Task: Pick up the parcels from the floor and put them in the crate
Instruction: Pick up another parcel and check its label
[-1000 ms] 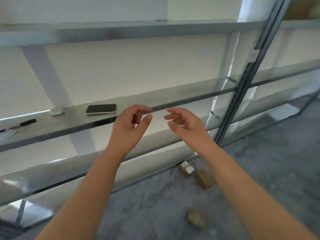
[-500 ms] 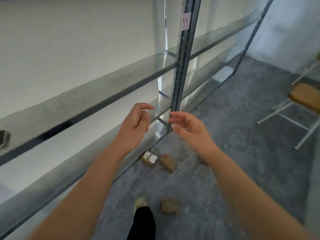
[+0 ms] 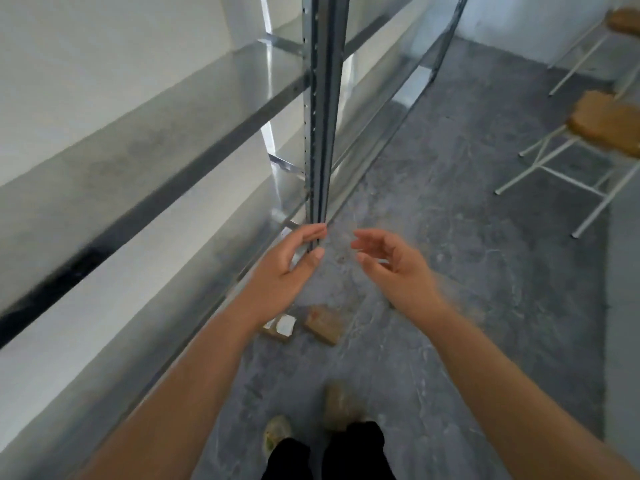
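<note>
Two small brown cardboard parcels lie on the grey floor by the foot of the shelving: one with a white label (image 3: 281, 328), partly hidden under my left wrist, and a plain one (image 3: 323, 323) just right of it. My left hand (image 3: 285, 268) hovers above them, fingers apart and empty. My right hand (image 3: 394, 268) is held beside it, also open and empty, slightly blurred. Both hands are well above the floor. No crate is in view.
Metal shelving (image 3: 173, 140) runs along the left, with a grey upright post (image 3: 320, 109) just beyond my hands. Two folding chairs with brown seats (image 3: 606, 123) stand at the right. My feet (image 3: 341, 405) are on the floor at the bottom.
The view has swung right and down along the shelving. The parcels now lie closer, under my hands. The third parcel near my foot is no longer visible. Both hands stay open.
</note>
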The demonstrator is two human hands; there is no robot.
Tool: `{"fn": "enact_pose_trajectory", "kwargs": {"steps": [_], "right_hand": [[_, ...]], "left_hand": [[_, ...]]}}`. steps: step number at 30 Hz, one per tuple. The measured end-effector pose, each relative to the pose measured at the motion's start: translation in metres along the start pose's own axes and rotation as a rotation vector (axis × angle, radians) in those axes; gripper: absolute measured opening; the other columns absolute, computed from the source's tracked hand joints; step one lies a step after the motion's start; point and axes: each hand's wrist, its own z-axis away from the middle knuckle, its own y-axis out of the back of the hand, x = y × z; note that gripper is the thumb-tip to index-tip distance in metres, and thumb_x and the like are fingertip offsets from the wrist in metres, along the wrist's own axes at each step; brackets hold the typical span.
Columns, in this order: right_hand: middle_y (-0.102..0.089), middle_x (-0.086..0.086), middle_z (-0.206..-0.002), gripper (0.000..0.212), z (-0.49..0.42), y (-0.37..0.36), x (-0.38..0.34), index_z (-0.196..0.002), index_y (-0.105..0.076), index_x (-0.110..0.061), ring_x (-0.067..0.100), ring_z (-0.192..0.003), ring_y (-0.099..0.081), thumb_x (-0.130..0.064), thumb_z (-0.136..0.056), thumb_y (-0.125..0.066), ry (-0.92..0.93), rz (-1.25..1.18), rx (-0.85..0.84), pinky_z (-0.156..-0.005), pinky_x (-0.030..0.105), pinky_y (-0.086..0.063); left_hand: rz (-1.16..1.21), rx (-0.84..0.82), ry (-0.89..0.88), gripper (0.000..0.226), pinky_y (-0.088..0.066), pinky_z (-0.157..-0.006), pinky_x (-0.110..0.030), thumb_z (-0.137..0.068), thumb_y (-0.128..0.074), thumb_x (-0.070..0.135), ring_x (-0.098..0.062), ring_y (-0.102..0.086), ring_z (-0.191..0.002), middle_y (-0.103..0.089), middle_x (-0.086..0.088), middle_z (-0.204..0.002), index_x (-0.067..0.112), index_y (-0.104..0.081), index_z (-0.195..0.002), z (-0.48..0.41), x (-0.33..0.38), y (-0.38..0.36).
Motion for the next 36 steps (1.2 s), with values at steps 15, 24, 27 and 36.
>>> {"fn": "enact_pose_trajectory", "kwargs": {"steps": [15,24,27,36], "right_hand": [[-0.061,-0.015,-0.097,0.027,-0.090,-0.094,0.495,-0.105,-0.055,-0.025,0.008,-0.095,-0.058,-0.006,-0.087,-0.061,-0.066,0.097,-0.037,-0.089,0.037,-0.049],[-0.059,0.008,-0.121,0.033,-0.089,-0.136,0.609,-0.120,-0.055,-0.012,0.011,-0.104,-0.052,-0.007,-0.088,-0.060,-0.351,0.040,0.014,-0.074,0.006,-0.042],[-0.044,0.002,-0.134,0.056,-0.079,-0.155,0.647,-0.140,-0.035,-0.017,0.016,-0.116,-0.046,-0.017,-0.089,-0.060,-0.631,0.016,-0.017,-0.084,0.023,-0.040],[-0.051,-0.007,-0.122,0.037,-0.061,-0.140,0.572,-0.127,-0.040,-0.037,0.016,-0.113,-0.050,-0.031,-0.092,-0.051,-0.806,-0.505,0.206,-0.101,0.045,-0.044]], "left_hand": [[-0.109,-0.014,0.043,0.036,-0.034,-0.093,0.000,-0.098,-0.044,0.020,-0.002,-0.045,-0.123,-0.050,0.008,-0.132,0.020,-0.046,-0.134,-0.126,-0.461,-0.169],[-0.202,-0.078,0.256,0.037,-0.031,-0.101,-0.022,-0.097,-0.048,0.021,-0.014,-0.039,-0.134,-0.046,0.001,-0.140,0.022,-0.045,-0.134,-0.133,-0.574,-0.212],[-0.296,-0.041,0.480,0.044,-0.031,-0.099,-0.022,-0.095,-0.052,0.023,-0.024,-0.041,-0.132,-0.046,-0.011,-0.141,0.010,-0.043,-0.137,-0.134,-0.603,-0.232],[0.126,0.179,0.736,0.078,-0.048,-0.086,-0.030,-0.068,-0.047,0.081,-0.014,-0.060,-0.101,-0.058,0.002,-0.117,0.017,-0.052,-0.113,-0.106,-0.520,-0.223]]}}
